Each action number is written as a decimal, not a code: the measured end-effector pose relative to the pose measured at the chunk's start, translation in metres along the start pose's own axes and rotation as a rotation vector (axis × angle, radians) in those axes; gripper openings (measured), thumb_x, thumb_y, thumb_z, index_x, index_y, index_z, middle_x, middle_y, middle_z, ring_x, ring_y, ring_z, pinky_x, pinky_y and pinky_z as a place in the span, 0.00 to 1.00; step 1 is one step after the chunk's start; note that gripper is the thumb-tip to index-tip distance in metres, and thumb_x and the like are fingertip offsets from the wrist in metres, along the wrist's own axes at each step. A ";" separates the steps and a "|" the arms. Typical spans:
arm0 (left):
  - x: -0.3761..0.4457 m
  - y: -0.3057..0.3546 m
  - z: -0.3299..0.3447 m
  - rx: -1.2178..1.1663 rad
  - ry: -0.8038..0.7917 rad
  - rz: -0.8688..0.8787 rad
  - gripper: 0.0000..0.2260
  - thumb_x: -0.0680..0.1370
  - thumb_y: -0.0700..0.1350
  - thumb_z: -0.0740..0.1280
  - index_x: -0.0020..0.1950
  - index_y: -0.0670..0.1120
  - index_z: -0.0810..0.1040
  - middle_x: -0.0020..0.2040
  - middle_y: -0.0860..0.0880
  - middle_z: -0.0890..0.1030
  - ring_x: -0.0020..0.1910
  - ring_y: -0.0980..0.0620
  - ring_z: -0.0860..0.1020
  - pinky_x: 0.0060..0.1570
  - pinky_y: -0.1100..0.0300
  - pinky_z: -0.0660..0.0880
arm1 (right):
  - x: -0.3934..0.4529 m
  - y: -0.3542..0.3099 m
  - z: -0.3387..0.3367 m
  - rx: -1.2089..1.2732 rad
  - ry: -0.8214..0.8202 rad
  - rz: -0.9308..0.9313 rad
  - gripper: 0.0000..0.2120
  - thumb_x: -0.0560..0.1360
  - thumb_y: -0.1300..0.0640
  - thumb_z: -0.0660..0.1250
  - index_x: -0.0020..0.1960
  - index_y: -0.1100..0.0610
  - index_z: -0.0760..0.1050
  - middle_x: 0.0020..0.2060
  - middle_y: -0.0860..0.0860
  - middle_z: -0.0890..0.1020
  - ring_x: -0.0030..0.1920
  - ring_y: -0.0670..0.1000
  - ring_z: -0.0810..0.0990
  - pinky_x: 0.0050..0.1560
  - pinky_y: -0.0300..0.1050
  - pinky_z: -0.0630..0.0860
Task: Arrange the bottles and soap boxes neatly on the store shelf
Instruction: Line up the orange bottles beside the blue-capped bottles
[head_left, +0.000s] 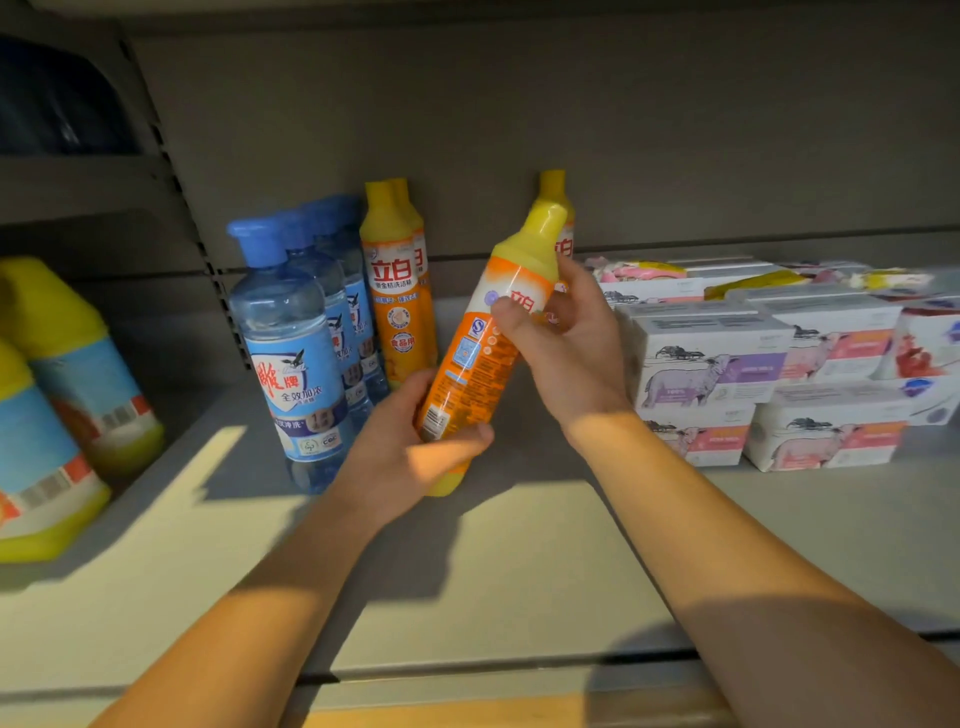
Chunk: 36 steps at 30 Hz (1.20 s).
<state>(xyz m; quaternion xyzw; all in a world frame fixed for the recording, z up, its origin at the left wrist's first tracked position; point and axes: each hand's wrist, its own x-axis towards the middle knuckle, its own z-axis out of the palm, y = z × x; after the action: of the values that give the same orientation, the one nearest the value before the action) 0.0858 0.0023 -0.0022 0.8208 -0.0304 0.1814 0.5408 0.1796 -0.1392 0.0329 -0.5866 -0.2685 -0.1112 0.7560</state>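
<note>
Both hands' grip curled round tilted glossy orange bottle (480, 358), left hand (410, 457) low, right hand (566, 343) high

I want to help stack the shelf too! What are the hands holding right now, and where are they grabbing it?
Both hands hold one tilted orange plastic bottle with a yellow cap: the left hand grips its bottom end, the right hand its upper part below the cap.

The upright orange dish-soap bottle (397, 291) at the shelf's back edge reads 立白, with 食品用 in a round badge lower down. The front blue bottle (291, 343) shows 雕牌 and 全效加浓. Soap-box print is too small to read.
</note>
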 end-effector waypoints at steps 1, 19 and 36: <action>0.000 -0.001 0.003 0.028 0.059 0.014 0.22 0.65 0.54 0.75 0.58 0.59 0.74 0.49 0.62 0.82 0.47 0.63 0.81 0.43 0.71 0.76 | -0.001 -0.001 0.002 -0.015 0.021 -0.029 0.24 0.69 0.52 0.76 0.60 0.41 0.70 0.50 0.44 0.82 0.48 0.38 0.82 0.40 0.31 0.77; -0.004 0.008 -0.008 -0.866 -0.545 -0.693 0.33 0.71 0.64 0.59 0.56 0.38 0.83 0.40 0.36 0.80 0.33 0.41 0.81 0.31 0.57 0.78 | 0.004 0.024 -0.003 0.116 -0.066 0.527 0.09 0.79 0.48 0.66 0.54 0.52 0.76 0.41 0.52 0.83 0.40 0.51 0.85 0.36 0.46 0.80; -0.004 -0.001 0.006 -0.158 -0.088 -0.048 0.28 0.65 0.48 0.75 0.64 0.51 0.75 0.60 0.52 0.82 0.58 0.55 0.81 0.55 0.59 0.79 | -0.011 -0.021 0.011 -0.256 0.073 -0.107 0.24 0.67 0.45 0.74 0.60 0.39 0.69 0.50 0.36 0.80 0.48 0.36 0.80 0.44 0.33 0.78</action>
<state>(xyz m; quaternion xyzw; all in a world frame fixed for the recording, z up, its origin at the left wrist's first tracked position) 0.0838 -0.0027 -0.0067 0.7834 -0.0487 0.1291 0.6060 0.1573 -0.1364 0.0462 -0.6585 -0.2556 -0.2059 0.6773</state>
